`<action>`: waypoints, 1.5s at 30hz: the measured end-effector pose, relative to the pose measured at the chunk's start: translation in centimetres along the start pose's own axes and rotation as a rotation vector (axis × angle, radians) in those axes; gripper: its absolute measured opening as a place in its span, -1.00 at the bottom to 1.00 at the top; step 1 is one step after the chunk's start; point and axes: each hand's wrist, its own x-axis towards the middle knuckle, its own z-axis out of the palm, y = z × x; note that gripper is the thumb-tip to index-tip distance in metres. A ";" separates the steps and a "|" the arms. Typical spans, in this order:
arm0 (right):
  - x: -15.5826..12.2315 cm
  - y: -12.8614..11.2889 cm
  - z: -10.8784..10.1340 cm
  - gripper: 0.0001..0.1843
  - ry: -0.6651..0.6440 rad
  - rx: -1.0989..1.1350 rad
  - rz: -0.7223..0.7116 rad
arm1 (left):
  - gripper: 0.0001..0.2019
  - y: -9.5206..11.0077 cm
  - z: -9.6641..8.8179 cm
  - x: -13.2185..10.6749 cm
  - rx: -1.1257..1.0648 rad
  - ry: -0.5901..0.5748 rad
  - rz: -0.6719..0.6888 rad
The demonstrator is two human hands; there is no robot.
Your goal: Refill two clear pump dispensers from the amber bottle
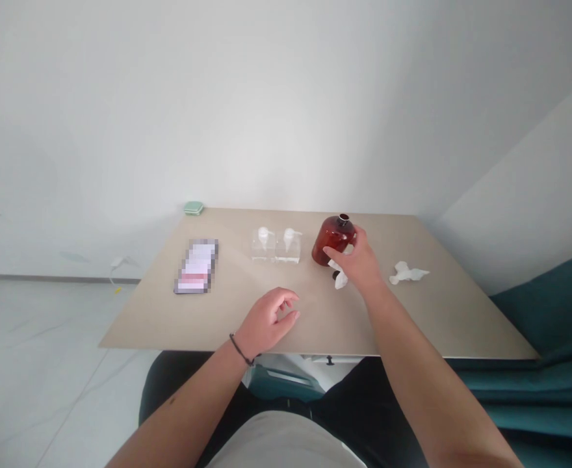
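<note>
Two bare hands of mine are over the pale beige tabletop (413,325). My right hand (357,263) is at the amber-red glass bottle (333,240), which stands toward the back of the table, just right of the pump bottles. My fingers are spread against its lower right side, partly curled around it, but I cannot tell how firmly they have hold of it. A crumpled white tissue (339,276) sits under that hand, touching the bottle's base, with a small dark piece beside it that is too small to make out. My left hand (266,320) is nearer the front edge, loosely open with the fingers gently curled, and has hold of nothing. A black cord bracelet (240,349) circles that wrist.

Two clear pump bottles (275,246) stand side by side at the back, left of the amber bottle. Further left lies a phone (197,266) with its screen blurred out. A second tissue (407,273) lies to the right, and a small green case (193,208) sits at the far corner. The table stands against a white wall (286,97) above a pale tiled floor (47,338), with a white cable (117,263) by the wall and teal upholstery (554,318) to my right.
</note>
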 end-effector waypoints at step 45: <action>-13.4 -4.0 -1.6 -0.54 -0.452 0.975 -0.194 | -0.29 4.3 -1.1 -3.4 -0.649 -0.277 -0.019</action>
